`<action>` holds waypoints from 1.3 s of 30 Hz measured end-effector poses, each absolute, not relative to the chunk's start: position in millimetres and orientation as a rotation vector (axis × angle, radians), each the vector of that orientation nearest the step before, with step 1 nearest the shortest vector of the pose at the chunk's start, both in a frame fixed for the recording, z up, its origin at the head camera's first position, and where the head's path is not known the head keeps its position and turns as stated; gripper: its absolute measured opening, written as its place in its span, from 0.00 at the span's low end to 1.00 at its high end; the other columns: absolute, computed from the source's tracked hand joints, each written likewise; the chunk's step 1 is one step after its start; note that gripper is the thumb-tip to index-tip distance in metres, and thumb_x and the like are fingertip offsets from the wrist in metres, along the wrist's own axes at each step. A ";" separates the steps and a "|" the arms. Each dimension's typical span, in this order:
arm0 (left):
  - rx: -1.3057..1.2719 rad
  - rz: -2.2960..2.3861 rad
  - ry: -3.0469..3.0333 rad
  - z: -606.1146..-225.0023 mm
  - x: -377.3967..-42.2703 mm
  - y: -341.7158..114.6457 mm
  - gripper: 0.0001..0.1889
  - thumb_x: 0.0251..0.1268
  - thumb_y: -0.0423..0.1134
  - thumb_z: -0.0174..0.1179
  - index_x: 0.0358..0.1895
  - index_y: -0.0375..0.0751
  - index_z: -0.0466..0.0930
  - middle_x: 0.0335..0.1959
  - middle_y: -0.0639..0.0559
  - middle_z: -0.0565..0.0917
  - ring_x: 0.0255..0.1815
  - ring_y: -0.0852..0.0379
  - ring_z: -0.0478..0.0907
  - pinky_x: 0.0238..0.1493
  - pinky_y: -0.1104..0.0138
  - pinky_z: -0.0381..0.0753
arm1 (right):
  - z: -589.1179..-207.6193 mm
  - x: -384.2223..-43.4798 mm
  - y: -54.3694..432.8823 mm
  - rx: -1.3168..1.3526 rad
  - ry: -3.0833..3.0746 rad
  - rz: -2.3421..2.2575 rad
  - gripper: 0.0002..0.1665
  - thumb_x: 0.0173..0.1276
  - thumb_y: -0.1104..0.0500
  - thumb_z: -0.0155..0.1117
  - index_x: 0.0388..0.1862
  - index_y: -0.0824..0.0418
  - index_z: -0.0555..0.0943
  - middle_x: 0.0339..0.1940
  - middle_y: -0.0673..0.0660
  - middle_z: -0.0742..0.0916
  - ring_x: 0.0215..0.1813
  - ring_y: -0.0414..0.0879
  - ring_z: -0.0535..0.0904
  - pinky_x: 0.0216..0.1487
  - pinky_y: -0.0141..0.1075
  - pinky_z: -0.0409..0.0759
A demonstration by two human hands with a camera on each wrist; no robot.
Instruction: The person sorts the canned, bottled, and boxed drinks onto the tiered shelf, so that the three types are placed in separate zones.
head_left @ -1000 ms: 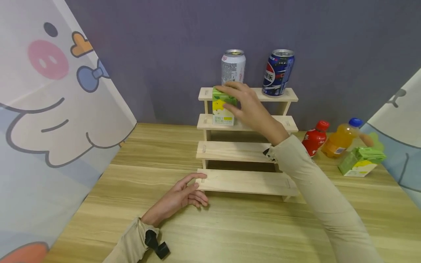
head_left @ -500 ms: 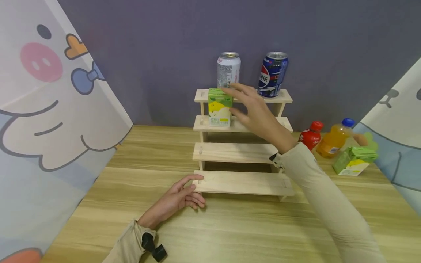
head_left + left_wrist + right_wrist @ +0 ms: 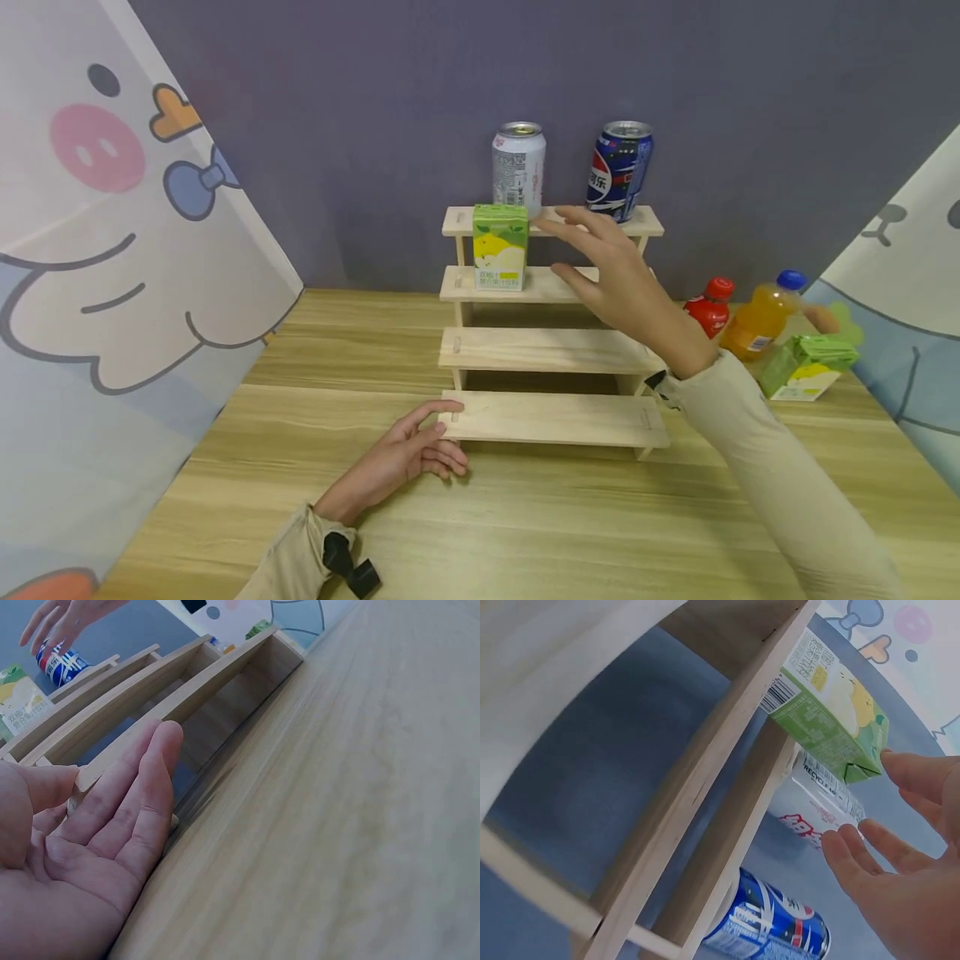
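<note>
A green-and-yellow juice carton [image 3: 500, 250] stands upright at the left of the second-highest step of a wooden tiered display rack [image 3: 551, 417]. My right hand [image 3: 611, 271] is just right of the carton, its fingers spread and holding nothing. In the right wrist view its fingertips [image 3: 904, 769] appear near the carton's top corner. My left hand [image 3: 408, 450] holds the left end of the lowest step, index finger on top and thumb at the front corner. The left wrist view shows its other fingers [image 3: 150, 795] along the board's underside. A white can [image 3: 519, 167] and a blue Pepsi can [image 3: 619, 171] stand on the top step.
Right of the rack on the wooden table [image 3: 322, 350] are a red bottle [image 3: 708, 308], an orange drink bottle with a blue cap [image 3: 763, 321] and another green juice carton [image 3: 808, 368]. A dark wall [image 3: 360, 150] rises behind, with cartoon-printed panels [image 3: 150, 275] at both sides.
My right hand has let go of the juice carton and drawn back to the right, leaving it standing on the step. The left hand stays at the lowest step. The view shifted slightly.
</note>
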State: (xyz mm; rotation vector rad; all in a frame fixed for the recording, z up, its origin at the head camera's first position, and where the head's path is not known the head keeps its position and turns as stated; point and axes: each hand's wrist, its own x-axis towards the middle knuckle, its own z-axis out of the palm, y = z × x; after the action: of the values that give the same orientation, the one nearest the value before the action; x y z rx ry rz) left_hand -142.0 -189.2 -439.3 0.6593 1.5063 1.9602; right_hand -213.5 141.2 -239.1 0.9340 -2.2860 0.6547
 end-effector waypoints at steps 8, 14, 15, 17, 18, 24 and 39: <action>0.651 1.960 1.499 -440.4 -141.5 -187.9 0.24 0.85 0.40 0.38 0.77 0.41 0.53 0.45 0.36 0.87 0.46 0.44 0.85 0.43 0.62 0.84 | -247.8 -190.1 164.1 0.926 -2.262 0.622 0.33 0.64 0.69 0.70 0.68 0.57 0.76 0.73 0.59 0.72 0.74 0.58 0.65 0.70 0.58 0.66; 0.647 1.965 1.480 -441.6 -140.6 -188.6 0.23 0.85 0.39 0.37 0.77 0.42 0.54 0.45 0.37 0.87 0.47 0.43 0.85 0.44 0.61 0.85 | -253.9 -173.7 180.8 0.901 -2.264 0.566 0.34 0.61 0.70 0.73 0.67 0.58 0.78 0.71 0.61 0.74 0.71 0.59 0.67 0.64 0.59 0.72; 0.648 1.963 1.478 -441.8 -140.6 -188.7 0.23 0.85 0.39 0.36 0.77 0.42 0.54 0.45 0.37 0.87 0.47 0.43 0.85 0.44 0.61 0.85 | -254.8 -171.5 183.3 0.892 -2.268 0.558 0.34 0.60 0.70 0.73 0.67 0.58 0.78 0.71 0.61 0.75 0.71 0.59 0.67 0.63 0.59 0.73; 0.646 1.961 1.473 -441.9 -140.4 -189.1 0.23 0.85 0.39 0.36 0.77 0.42 0.53 0.45 0.37 0.87 0.47 0.43 0.85 0.45 0.61 0.85 | -256.4 -167.2 188.0 0.879 -2.269 0.543 0.34 0.60 0.71 0.73 0.66 0.58 0.78 0.71 0.61 0.75 0.70 0.60 0.68 0.60 0.60 0.74; 0.642 1.960 1.472 -441.8 -140.2 -189.2 0.23 0.85 0.39 0.36 0.77 0.42 0.53 0.45 0.38 0.87 0.47 0.43 0.85 0.45 0.62 0.85 | -257.3 -165.1 190.6 0.878 -2.264 0.537 0.34 0.59 0.71 0.74 0.66 0.59 0.78 0.70 0.61 0.75 0.70 0.60 0.68 0.59 0.60 0.75; 0.642 1.973 1.465 -440.4 -140.3 -188.1 0.23 0.85 0.39 0.36 0.77 0.42 0.53 0.45 0.37 0.87 0.47 0.42 0.85 0.45 0.62 0.85 | -262.5 -152.2 208.2 0.855 -2.228 0.562 0.37 0.55 0.73 0.75 0.64 0.57 0.80 0.68 0.61 0.77 0.68 0.61 0.70 0.61 0.58 0.74; 0.668 1.991 1.445 -440.3 -140.1 -188.2 0.23 0.85 0.36 0.35 0.77 0.40 0.54 0.45 0.35 0.87 0.47 0.42 0.85 0.44 0.62 0.85 | -278.8 -137.2 263.2 0.678 -2.333 0.489 0.39 0.48 0.74 0.78 0.62 0.61 0.81 0.65 0.67 0.78 0.64 0.68 0.70 0.54 0.60 0.70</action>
State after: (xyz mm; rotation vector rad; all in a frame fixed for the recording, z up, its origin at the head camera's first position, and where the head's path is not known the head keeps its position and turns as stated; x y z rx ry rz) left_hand -140.1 -188.2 -440.3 0.6680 1.4448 1.9913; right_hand -137.2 263.2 -278.8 0.6780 -2.3332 0.4889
